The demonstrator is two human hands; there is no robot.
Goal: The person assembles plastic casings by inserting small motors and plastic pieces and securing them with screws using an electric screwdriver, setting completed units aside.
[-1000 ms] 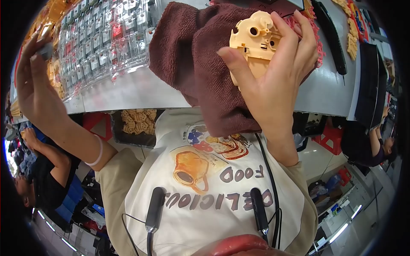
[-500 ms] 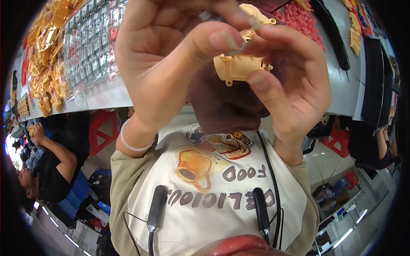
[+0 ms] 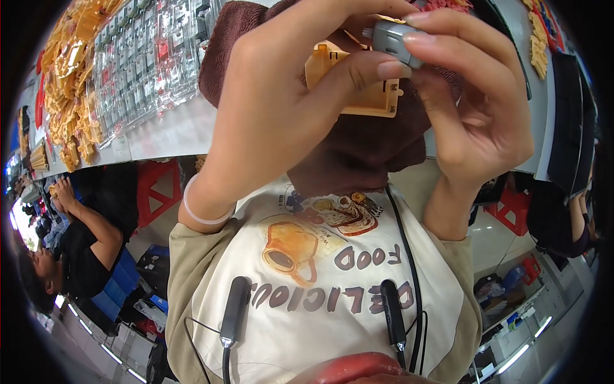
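Both my hands are raised over a dark brown cloth (image 3: 358, 157). My right hand (image 3: 476, 96) pinches a small grey plastic block (image 3: 391, 40) with a short stub at its left end. My left hand (image 3: 288, 83) is closed around the same block, its thumb at the lower edge and its fingers reaching over the top. Just below them is a yellow-orange plastic shell (image 3: 371, 102), its hollow side with small pegs showing. The left thumb covers part of the shell; whether it lies on the cloth or is held cannot be told.
At the left, clear blister trays (image 3: 150, 64) hold rows of grey parts, beside a heap of yellow plastic parts (image 3: 70, 83). Pink parts (image 3: 444, 5) lie at the far side. Another person (image 3: 83, 230) sits at the left; red stools (image 3: 157, 192) stand under the table edge.
The grey block has come into plain sight between my fingers. My right hand has moved right and slightly down. The yellow shell now shows its hollow side, and the cloth spreads further left.
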